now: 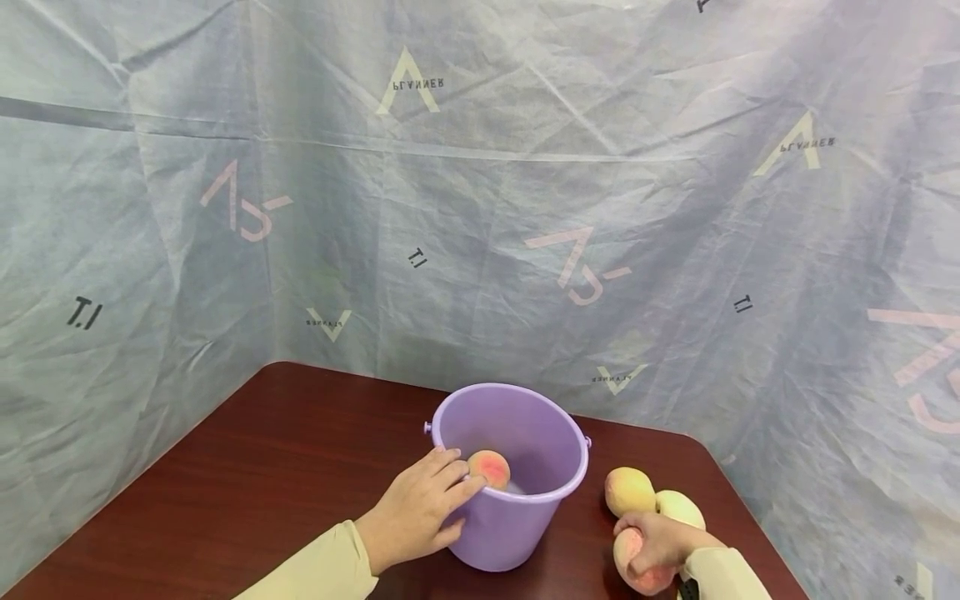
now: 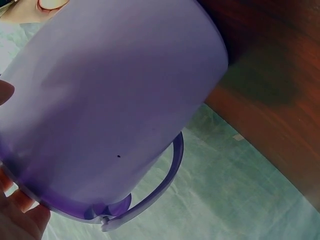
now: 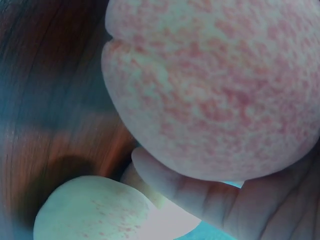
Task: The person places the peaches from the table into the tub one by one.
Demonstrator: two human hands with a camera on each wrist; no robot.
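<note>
Both hands were busy: the left hand [image 1: 417,513] gripped the near-left rim of the purple bucket [image 1: 512,533], and the right hand [image 1: 663,540] held a pink-flecked peach [image 1: 627,547] to the bucket's right, though whether that peach touched the table [image 1: 300,467] was hard to tell. 1 reddish peach [image 1: 491,469] lay inside the bucket near the left fingertips, while 1 yellow fruit [image 1: 630,491] and 1 cream fruit [image 1: 682,507] sat side by side just beyond the right hand.
</note>
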